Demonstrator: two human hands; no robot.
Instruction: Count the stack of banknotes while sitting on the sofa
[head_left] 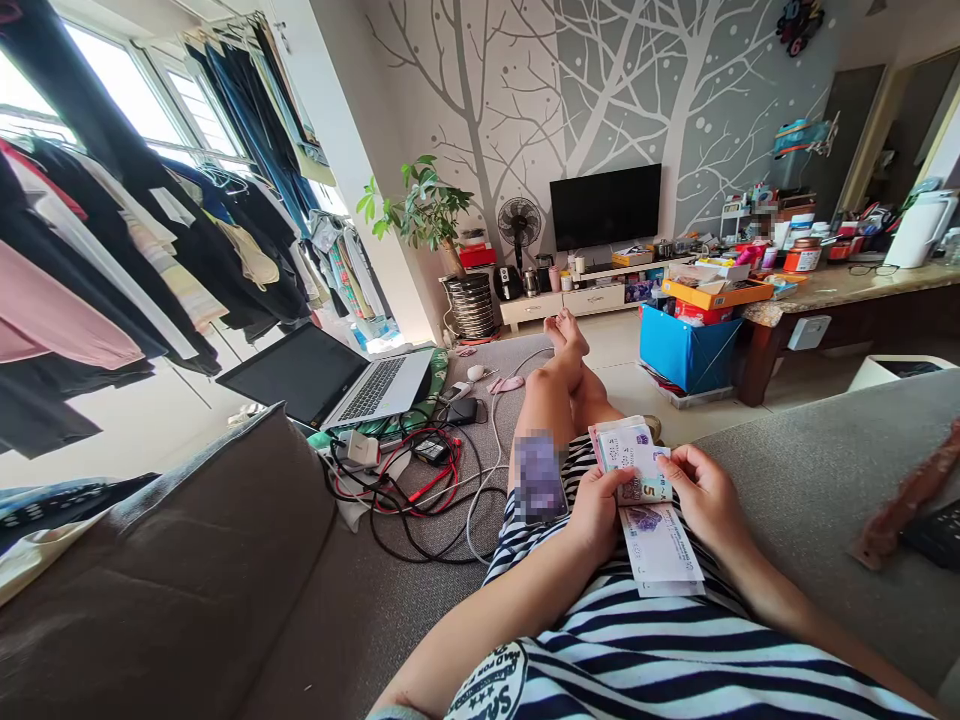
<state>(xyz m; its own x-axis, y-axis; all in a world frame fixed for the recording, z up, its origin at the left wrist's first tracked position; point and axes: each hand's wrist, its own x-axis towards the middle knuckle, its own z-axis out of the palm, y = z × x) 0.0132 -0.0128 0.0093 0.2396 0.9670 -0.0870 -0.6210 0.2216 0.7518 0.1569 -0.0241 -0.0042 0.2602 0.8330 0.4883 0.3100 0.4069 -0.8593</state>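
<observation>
Above my lap, my left hand grips a small stack of banknotes, its thumb lying on top. The upper notes are whitish with purple and pink print, and a "5" shows near the thumb. My right hand pinches the stack's right edge between thumb and fingers. Below the hands, a lower banknote hangs from the stack over the striped navy-and-white clothing. On my thigh, left of the hands, lies a flat phone-shaped thing, its surface blurred out.
An open laptop stands on the grey sofa at left, beside tangled cables and chargers. A brown cushion is at the lower left. Beyond the legs are a blue box, a cluttered table and a television.
</observation>
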